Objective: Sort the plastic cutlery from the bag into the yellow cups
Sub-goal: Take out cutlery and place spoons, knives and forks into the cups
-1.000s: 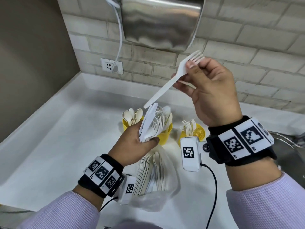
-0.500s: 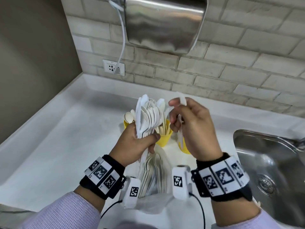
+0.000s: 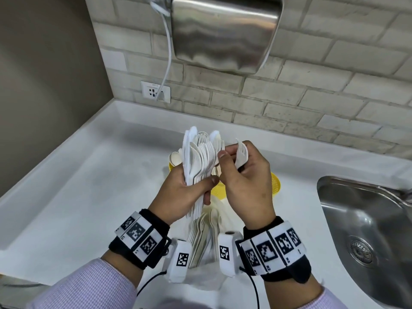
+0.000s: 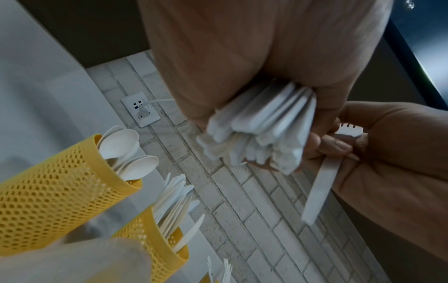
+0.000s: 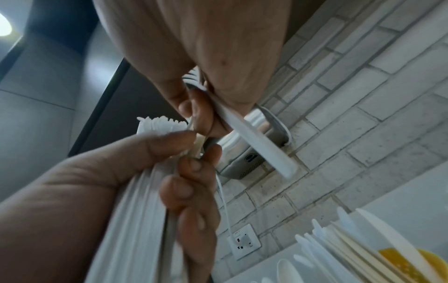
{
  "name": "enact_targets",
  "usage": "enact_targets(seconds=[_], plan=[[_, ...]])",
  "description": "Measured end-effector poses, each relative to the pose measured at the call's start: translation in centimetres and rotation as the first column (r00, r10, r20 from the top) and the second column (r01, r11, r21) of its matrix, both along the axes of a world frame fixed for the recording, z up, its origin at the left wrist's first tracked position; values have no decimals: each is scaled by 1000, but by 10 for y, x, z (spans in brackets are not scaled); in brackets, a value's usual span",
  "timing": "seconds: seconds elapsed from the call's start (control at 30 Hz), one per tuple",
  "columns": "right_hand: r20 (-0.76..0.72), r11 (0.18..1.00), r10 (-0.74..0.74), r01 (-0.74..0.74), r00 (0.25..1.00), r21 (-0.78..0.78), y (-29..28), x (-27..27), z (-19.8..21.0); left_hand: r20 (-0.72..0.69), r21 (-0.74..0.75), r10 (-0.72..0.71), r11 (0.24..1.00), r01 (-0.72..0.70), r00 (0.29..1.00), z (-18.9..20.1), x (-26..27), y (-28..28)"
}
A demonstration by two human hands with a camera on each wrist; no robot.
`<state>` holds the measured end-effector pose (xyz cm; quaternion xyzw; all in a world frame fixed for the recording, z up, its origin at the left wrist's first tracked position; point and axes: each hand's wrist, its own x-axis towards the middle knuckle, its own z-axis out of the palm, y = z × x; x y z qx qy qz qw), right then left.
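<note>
My left hand [image 3: 189, 194] grips a thick bundle of white plastic cutlery [image 3: 200, 159] upright above the counter; its handle ends [image 4: 261, 130] show in the left wrist view. My right hand [image 3: 245, 181] holds one white fork [image 3: 242, 155], tines up, its handle [image 5: 257, 139] running across the palm. The right thumb and forefinger touch the bundle's right edge. Behind the hands stand three yellow mesh cups: one with spoons [image 4: 48, 201], one with knives [image 4: 157, 249], one at the right [image 3: 275, 184]. The clear bag [image 3: 205, 239] with more cutlery lies below my hands.
A steel sink [image 3: 365, 230] is set into the white counter [image 3: 78, 197] at the right. A steel hand dryer [image 3: 225, 34] hangs on the brick wall, its cord plugged into a socket [image 3: 156, 92]. A brown wall closes the left side.
My right hand came down from high up with the fork and now sits against the bundle. My left hand has raised the bundle a little.
</note>
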<state>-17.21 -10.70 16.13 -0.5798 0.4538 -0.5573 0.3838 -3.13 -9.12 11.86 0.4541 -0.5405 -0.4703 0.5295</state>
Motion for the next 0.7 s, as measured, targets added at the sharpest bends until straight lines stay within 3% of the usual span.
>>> enact_targets(seconds=[0.07,0.13,0.2,0.27,0.47,0.7], plan=[[77,999,-10,7,997,38,0,1,3,-18,-5,-9,1000,9,1000,-1,1,1],[265,990,-1,-37,964,137,-1,1,8,-66,-4,-16,1000,16,998,-2,1,0],[500,959,19,-157,866,236,-2,0,13,-116,9,-17,1000,18,993,-1,1,-1],[617,926,36,-258,787,276,-4,-2,14,-155,33,-3,999,8,988,0,1,-1],[597,903,94,-321,796,285,-3,1,-3,-118,31,1,1000,2,993,0,-3,0],[511,928,92,-259,855,267,4,6,-11,-75,30,23,999,-21,997,-1,-10,4]])
